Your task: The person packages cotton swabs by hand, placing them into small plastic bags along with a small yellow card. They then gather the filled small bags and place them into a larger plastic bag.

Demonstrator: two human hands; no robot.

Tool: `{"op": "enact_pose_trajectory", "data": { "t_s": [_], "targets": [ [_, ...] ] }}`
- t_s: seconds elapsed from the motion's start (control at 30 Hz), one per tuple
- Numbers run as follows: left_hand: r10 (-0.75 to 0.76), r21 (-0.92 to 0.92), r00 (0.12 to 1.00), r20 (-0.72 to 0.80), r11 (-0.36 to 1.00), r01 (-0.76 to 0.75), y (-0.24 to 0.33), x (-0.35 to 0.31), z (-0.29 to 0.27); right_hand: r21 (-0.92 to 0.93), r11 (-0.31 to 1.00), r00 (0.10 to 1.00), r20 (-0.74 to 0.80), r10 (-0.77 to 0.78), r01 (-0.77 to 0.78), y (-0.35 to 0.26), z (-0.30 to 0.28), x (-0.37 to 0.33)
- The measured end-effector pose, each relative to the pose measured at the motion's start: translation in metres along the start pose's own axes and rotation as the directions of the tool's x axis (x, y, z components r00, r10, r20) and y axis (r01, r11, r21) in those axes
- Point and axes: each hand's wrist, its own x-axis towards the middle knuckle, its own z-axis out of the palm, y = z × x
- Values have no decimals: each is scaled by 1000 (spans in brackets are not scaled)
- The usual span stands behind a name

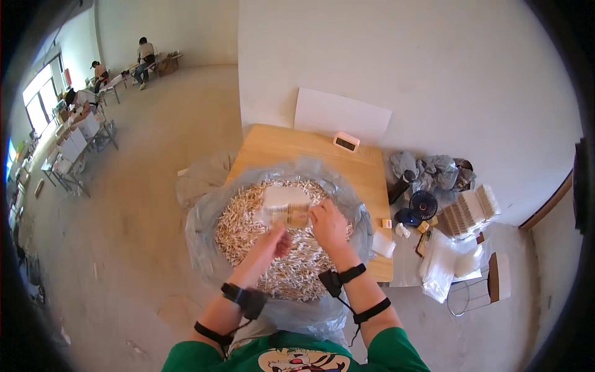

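Observation:
Loose cotton swabs with pale sticks and white tips fill a wide round heap in front of me. Over it is a small see-through box, partly filled with a row of swabs, with a white panel on its far side. My left hand grips the box's near edge with curled fingers, somewhat blurred by motion. At the box's right side, my right hand has its fingertips pinched on the edge. Whether a loose swab is also between those fingers is too small to tell.
Crumpled clear plastic sheeting surrounds the heap. The wooden table behind carries a small pink digital clock. To the right are a black fan, a dark bottle, stacked boxes and plastic bags. People sit far left.

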Motion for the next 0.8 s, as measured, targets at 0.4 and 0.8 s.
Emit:
{"op": "enact_pose_trajectory", "data": {
  "t_s": [0.4, 0.8],
  "targets": [
    [43, -51, 986, -164, 997, -52, -69, -2, -12, 18, 999, 992, 117, -43, 41, -22, 7, -88],
    [346, 604, 919, -191, 779, -168, -76, -7, -11, 46, 964, 944, 193, -268, 264, -50, 8, -69]
  ]
}}
